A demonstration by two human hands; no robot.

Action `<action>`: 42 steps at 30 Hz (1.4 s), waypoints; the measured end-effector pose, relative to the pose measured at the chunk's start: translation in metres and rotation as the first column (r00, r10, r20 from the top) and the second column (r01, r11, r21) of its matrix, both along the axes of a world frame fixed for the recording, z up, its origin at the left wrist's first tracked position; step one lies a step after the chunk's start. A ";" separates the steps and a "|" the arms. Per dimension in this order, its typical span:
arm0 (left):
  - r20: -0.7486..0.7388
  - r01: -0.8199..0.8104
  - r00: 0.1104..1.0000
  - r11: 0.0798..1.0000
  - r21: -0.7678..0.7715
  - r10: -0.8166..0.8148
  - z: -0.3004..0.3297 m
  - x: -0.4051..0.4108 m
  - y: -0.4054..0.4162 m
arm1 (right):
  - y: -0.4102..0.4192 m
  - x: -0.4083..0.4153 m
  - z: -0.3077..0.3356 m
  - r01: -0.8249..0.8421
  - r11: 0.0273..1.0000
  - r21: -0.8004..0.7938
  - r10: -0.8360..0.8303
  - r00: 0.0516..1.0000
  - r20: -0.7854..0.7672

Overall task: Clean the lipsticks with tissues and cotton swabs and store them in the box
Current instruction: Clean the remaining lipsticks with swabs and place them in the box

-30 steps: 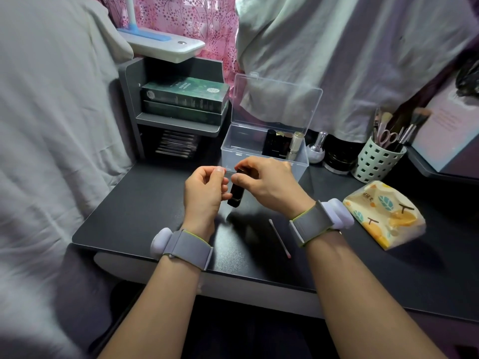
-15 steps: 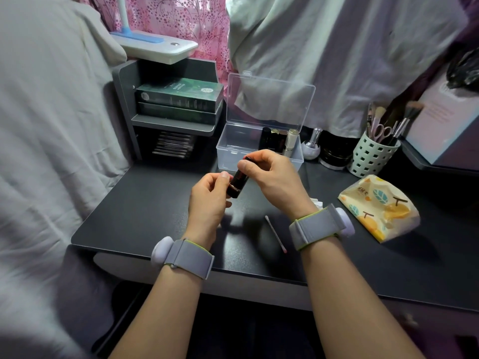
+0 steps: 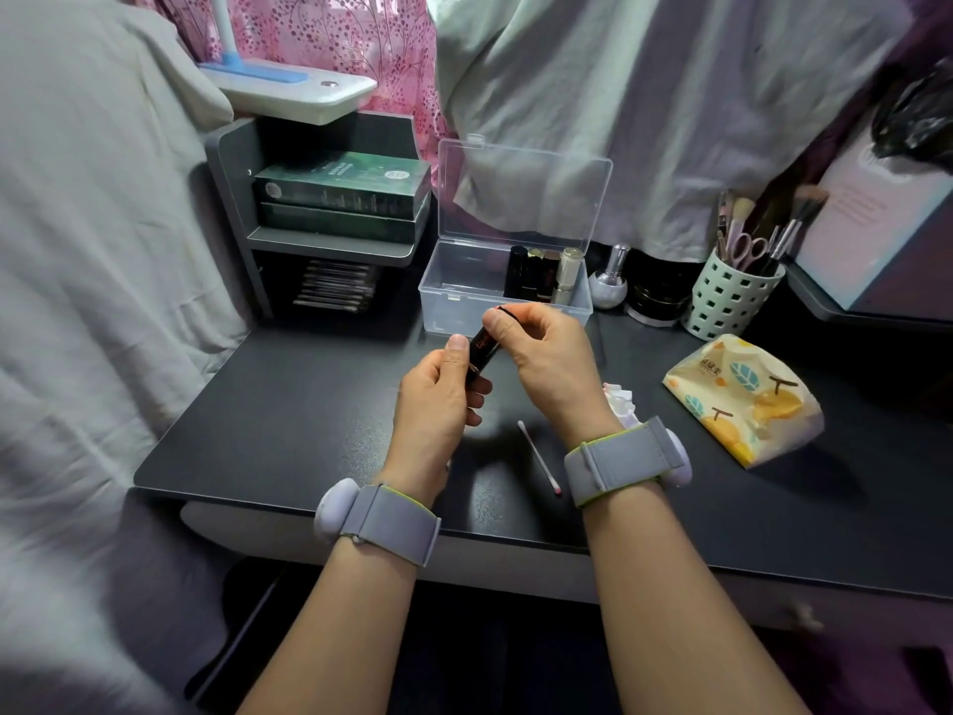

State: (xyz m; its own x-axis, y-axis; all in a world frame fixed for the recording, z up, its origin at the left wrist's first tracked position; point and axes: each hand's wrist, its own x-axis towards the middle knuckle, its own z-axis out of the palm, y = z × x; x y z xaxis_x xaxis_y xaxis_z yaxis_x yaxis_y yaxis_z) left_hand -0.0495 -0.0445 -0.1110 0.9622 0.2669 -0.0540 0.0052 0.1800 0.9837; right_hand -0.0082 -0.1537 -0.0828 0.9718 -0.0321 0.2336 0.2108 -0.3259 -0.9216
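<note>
Both hands hold one black lipstick (image 3: pixel 480 348) tilted over the dark desk (image 3: pixel 309 405). My left hand (image 3: pixel 438 399) grips its lower end and my right hand (image 3: pixel 546 353) pinches its upper end. Just behind the hands stands the clear plastic box (image 3: pixel 454 286) with its lid up; several lipsticks (image 3: pixel 541 273) stand in its right part. A cotton swab (image 3: pixel 539 459) with a pink-stained tip lies on the desk between my wrists. A crumpled tissue (image 3: pixel 621 399) shows past my right wrist. The tissue pack (image 3: pixel 742 399) lies at the right.
A grey shelf (image 3: pixel 330 245) with green boxes stands at the back left, a lamp base (image 3: pixel 294 92) on top. A silver bottle (image 3: pixel 611 281), a dark jar (image 3: pixel 655 301) and a perforated cup of brushes (image 3: pixel 727 296) line the back right. Cloth hangs on the left and behind.
The lipstick has tilted, its top now leaning toward the box. My left hand has shifted down to its lower end while my right hand keeps the top.
</note>
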 end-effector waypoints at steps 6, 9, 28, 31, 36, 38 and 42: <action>-0.003 0.003 1.000 1.000 -0.011 -0.003 0.000 -0.002 -0.003 | -0.004 -0.001 -0.003 0.003 0.999 0.038 -0.004 1.000 0.005; -0.006 0.009 1.000 1.000 -0.016 -0.009 0.000 -0.004 -0.004 | -0.004 -0.001 -0.006 0.012 0.998 0.063 -0.012 1.000 0.000; -0.004 -0.007 1.000 0.999 -0.034 0.007 -0.005 -0.010 -0.009 | -0.004 -0.012 -0.016 0.056 0.970 0.236 -0.053 0.998 -0.018; 0.000 -0.009 1.000 1.000 -0.022 0.009 -0.006 -0.011 -0.008 | -0.003 -0.013 -0.017 0.068 0.963 0.260 -0.063 0.998 -0.027; -0.012 -0.019 1.000 1.000 0.013 0.019 -0.005 -0.011 -0.008 | 0.000 -0.012 -0.020 0.111 0.951 0.288 -0.100 0.994 -0.053; -0.014 -0.021 1.000 0.999 0.026 0.021 -0.005 -0.012 -0.008 | 0.001 -0.011 -0.020 0.132 0.942 0.308 -0.118 0.991 -0.064; -0.013 -0.025 1.000 0.997 0.076 0.026 -0.004 -0.010 -0.008 | 0.003 -0.012 -0.021 0.159 0.936 0.315 -0.140 0.987 -0.082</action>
State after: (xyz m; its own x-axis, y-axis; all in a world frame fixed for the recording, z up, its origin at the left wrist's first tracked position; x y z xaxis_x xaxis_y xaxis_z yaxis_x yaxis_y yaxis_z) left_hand -0.0590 -0.0524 -0.1152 0.9542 0.2955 -0.0460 0.0153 0.1052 0.9943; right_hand -0.0207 -0.1506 -0.1040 0.9615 -0.2416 0.1307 0.1256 -0.0362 -0.9914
